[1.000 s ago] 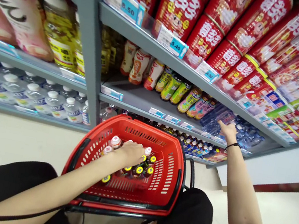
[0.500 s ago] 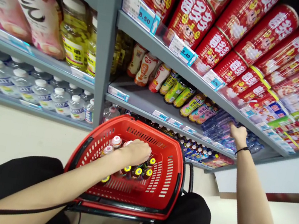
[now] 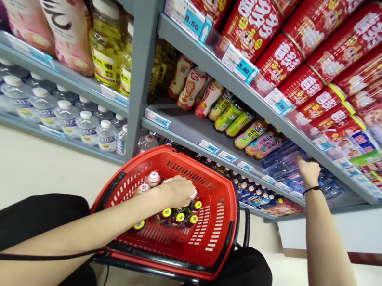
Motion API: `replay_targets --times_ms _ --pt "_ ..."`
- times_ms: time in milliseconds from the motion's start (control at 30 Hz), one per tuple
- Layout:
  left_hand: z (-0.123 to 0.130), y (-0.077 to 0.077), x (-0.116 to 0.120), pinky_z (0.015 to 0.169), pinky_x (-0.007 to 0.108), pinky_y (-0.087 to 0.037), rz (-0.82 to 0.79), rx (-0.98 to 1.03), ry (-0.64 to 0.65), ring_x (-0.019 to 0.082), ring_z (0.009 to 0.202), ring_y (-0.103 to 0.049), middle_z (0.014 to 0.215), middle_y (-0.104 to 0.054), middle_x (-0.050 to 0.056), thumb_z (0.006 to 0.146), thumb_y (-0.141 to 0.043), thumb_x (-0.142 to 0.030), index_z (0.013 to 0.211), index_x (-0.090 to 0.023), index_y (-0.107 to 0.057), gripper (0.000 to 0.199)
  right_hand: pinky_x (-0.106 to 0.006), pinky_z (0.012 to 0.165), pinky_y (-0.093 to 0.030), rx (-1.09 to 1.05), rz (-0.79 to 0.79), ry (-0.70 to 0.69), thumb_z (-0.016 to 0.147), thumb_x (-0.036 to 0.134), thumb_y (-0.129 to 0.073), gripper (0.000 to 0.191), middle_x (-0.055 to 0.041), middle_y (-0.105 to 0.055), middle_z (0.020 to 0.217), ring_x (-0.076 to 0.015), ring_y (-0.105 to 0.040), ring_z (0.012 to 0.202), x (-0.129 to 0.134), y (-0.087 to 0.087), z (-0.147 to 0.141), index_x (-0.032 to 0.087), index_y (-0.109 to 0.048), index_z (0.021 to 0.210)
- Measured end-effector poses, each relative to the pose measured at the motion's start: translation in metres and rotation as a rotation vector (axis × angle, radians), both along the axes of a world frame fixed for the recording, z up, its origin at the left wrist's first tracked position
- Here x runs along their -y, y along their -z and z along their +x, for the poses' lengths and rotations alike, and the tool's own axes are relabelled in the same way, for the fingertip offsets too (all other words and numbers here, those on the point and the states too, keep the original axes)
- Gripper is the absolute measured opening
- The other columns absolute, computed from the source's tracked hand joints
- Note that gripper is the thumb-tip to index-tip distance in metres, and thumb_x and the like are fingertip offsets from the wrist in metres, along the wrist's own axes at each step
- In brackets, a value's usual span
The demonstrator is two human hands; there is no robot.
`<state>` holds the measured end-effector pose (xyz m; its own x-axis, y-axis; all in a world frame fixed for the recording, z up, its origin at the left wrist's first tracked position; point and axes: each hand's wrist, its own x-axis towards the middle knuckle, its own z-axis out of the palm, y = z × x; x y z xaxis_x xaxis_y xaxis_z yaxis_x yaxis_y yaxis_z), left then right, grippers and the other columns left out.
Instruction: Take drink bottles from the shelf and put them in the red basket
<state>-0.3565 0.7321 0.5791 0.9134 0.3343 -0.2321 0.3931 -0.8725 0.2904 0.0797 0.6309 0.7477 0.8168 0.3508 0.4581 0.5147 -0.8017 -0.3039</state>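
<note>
Inside the red shopping basket (image 3: 222, 187), my left hand (image 3: 178, 190) is closed around a small bottle, whose white cap (image 3: 193, 194) peeks out by the fingers. Beside it stand pink-white bottles (image 3: 153, 178) with white caps, and dark bottles (image 3: 179, 218) with yellow caps, one of them apart on the left. My right hand (image 3: 308, 171), with a black band at the wrist, reaches onto the middle shelf at clear bluish bottles (image 3: 279, 160). Its fingers are curled in; whatever they hold is hidden behind the hand.
Red cans (image 3: 254, 24) fill the shelf above my right hand. Small juice and tea bottles (image 3: 230, 115) stand left of it. On the left shelves are pink bottles (image 3: 66, 22) and clear water bottles (image 3: 67, 117). A grey upright (image 3: 143, 57) separates the bays. The basket sits between my knees.
The whole view has shifted slightly, so shelves and basket appear a little further right. Both hands stay at the same places, left in the basket and right at the shelf bottles.
</note>
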Motion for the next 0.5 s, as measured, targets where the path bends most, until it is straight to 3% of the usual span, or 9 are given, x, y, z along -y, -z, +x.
replay_targets --times_ms 233,500 --pt "0.000 0.001 0.001 0.093 0.040 -0.052 -0.020 -0.003 -0.011 0.033 0.107 -0.073 0.110 -0.076 0.020 0.090 -0.059 -0.027 0.106 -0.012 -0.077 0.029 -0.059 0.100 -0.051 0.008 -0.094 0.094 0.078 0.064 -0.070 0.074 -0.0406 -0.067 0.116 -0.0495 -0.067 0.115 0.000 0.001 -0.015 0.000 -0.069 0.113" --pt "-0.002 -0.001 0.001 0.091 0.043 -0.054 -0.019 -0.044 -0.001 0.038 0.108 -0.072 0.109 -0.076 0.023 0.086 -0.063 -0.025 0.107 -0.008 -0.078 0.031 -0.059 0.100 -0.050 0.047 -0.039 0.096 0.084 0.058 -0.064 0.070 -0.0359 -0.068 0.115 -0.0472 -0.067 0.115 0.014 0.014 -0.035 0.004 -0.055 0.127"
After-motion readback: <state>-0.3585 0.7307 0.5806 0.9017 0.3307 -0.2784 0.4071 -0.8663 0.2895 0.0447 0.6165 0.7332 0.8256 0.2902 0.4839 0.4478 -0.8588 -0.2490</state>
